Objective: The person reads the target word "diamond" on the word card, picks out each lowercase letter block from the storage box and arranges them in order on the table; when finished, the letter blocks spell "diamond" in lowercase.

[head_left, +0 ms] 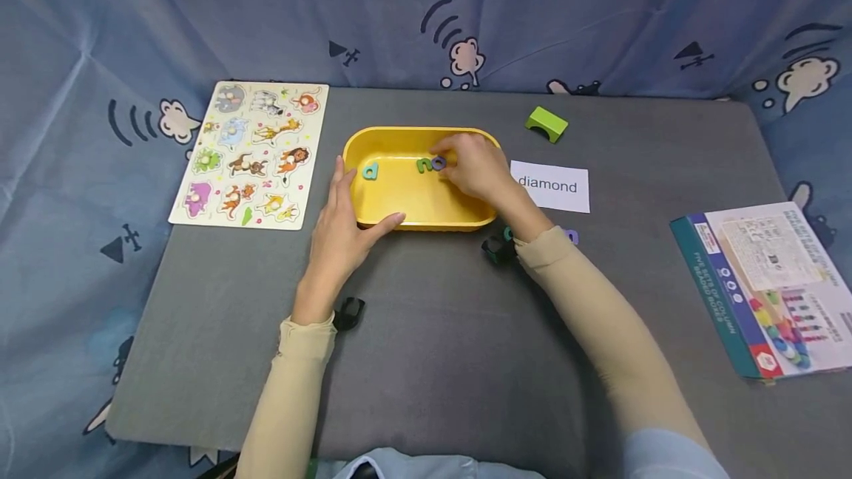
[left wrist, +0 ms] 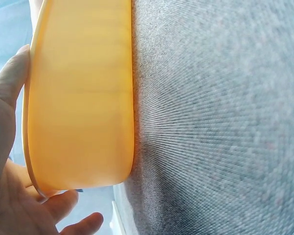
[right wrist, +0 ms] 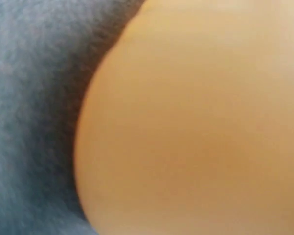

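A yellow plastic tray [head_left: 426, 222] stands on the table. My left hand [head_left: 341, 231] holds its near left corner, thumb over the front rim and fingers along the left side; the left wrist view shows the thumb [left wrist: 15, 73] against the rim. Inside lie a blue letter [head_left: 370, 171] at the left and a green letter n [head_left: 424, 165] near the middle. Reaching over the tray's right side, my right hand [head_left: 474, 167] pinches a purple ring-shaped letter o [head_left: 438, 162] beside the n. In the right wrist view the tray wall [right wrist: 186, 122] fills most of the picture.
A white card [head_left: 552, 198] reading "diamond" lies right of the tray, a green arch block [head_left: 546, 124] behind it. Partly hidden by the right wrist are a teal letter [head_left: 508, 233] and a purple one [head_left: 572, 236]. An animal puzzle board [head_left: 253, 157] lies left; a box [head_left: 765, 294] lies right.
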Demonstrator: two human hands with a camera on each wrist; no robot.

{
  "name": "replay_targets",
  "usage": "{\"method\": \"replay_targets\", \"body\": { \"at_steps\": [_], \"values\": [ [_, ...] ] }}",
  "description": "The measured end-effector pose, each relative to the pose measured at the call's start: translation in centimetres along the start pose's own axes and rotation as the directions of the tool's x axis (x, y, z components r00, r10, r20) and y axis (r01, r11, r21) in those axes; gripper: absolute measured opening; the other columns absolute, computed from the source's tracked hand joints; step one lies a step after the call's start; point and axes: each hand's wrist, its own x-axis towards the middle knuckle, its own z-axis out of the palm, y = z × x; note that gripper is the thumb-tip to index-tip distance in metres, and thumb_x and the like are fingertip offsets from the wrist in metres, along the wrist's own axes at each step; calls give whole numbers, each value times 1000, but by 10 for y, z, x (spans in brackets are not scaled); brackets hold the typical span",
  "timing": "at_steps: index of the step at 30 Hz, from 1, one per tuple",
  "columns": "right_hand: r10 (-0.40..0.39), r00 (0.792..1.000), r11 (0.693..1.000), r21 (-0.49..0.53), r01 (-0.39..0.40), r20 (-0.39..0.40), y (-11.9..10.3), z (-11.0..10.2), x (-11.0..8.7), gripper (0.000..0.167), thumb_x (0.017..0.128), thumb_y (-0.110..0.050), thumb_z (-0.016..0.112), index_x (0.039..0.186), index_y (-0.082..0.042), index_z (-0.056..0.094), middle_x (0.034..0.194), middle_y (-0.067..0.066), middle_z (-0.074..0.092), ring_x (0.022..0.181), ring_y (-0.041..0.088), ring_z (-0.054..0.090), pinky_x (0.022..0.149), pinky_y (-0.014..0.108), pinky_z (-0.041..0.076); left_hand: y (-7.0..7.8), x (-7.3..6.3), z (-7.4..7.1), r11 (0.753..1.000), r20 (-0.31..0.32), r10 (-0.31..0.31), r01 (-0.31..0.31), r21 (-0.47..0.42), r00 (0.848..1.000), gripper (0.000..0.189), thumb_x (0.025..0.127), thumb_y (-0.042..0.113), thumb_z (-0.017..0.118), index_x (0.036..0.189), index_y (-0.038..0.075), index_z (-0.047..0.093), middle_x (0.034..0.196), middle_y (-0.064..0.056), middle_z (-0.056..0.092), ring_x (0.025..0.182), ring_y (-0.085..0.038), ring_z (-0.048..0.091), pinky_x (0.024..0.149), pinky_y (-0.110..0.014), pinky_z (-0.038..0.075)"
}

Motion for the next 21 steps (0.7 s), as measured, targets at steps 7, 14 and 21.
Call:
{"method": "replay_targets", "body": {
  "at_steps": [7, 14, 21],
  "values": [
    [-9, 1000, 1000, -19, 9, -26, 0, 8, 2, 34, 94, -11, 80, 128, -12, 78, 126, 9, 75, 103, 27, 66, 92, 46, 54, 0, 0, 0, 1000, -5, 6, -6, -6, 1000, 109, 88, 60, 81, 166, 7, 28, 181, -3, 6, 139, -51, 53, 111, -64, 45],
    [-18, 1000, 1000, -7, 18, -7, -1, 11, 0, 27, 96, -10, 78, 123, -8, 79, 117, 11, 71, 102, 28, 66, 91, 46, 55, 1, 0, 0, 1000, -1, 0, 0, -3, 1000, 109, 88, 60, 81, 166, 7, 27, 181, -4, 6, 140, -50, 52, 112, -64, 44],
    [-13, 1000, 999, 32, 12, 22, -3, 9, -5, 24, 98, -13, 77, 120, -5, 78, 116, 12, 66, 101, 29, 62, 91, 44, 53, 0, 0, 0, 1000, 4, -12, 12, 1, 1000, 110, 88, 61, 81, 167, 8, 26, 181, 0, 4, 142, -50, 50, 113, -64, 43]
  ]
}}
